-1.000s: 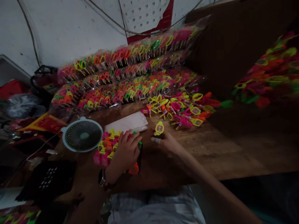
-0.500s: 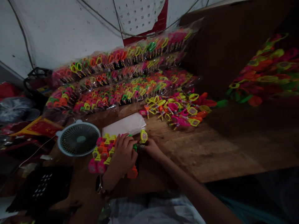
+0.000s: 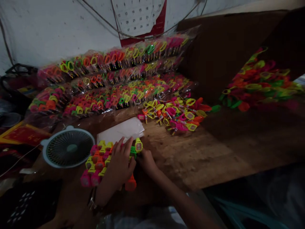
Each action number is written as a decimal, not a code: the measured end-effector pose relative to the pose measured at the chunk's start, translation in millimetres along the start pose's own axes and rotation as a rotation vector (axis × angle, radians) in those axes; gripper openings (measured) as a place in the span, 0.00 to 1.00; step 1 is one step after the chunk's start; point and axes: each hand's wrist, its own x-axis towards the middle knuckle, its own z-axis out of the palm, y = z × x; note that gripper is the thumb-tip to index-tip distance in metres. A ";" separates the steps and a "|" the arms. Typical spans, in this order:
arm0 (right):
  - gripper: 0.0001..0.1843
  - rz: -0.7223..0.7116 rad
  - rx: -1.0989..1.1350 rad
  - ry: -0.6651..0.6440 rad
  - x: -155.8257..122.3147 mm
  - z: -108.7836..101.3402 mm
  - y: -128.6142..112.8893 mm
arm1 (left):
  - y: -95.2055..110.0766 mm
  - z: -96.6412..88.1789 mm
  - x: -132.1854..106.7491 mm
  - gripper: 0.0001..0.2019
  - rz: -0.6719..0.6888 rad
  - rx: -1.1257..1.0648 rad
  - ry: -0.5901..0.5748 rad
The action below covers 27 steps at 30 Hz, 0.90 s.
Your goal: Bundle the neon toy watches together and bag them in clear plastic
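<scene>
Head view shows a worn brown wooden table (image 3: 209, 152) carrying rows of neon toy watches sealed in clear plastic bags (image 3: 107, 82), then a round white desk fan (image 3: 68, 150). Left hand (image 3: 120, 165) lies flat, fingers spread, on a tidy block of pink, yellow and orange plastic toy watches (image 3: 98, 160) beside the fan. Right hand (image 3: 147, 162) pinches one yellow toy watch (image 3: 138, 145) at that block's right edge.

dim overall, brightest on the back wall (image 3: 59, 28); edges bend and blur, the foreground perhaps underexposed.
</scene>
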 end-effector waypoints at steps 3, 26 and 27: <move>0.24 -0.114 -0.014 -0.004 10.1 -55.4 8.6 | -3.8 -3.0 0.2 0.30 -0.012 -0.029 -0.037; 0.33 -0.075 -1.121 -0.032 31.6 -163.7 27.7 | -24.2 -12.8 77.0 0.10 0.022 -0.493 -0.371; 0.35 -0.054 -1.088 -0.107 33.4 -166.8 27.3 | -24.6 -13.7 76.1 0.09 0.027 -0.508 -0.376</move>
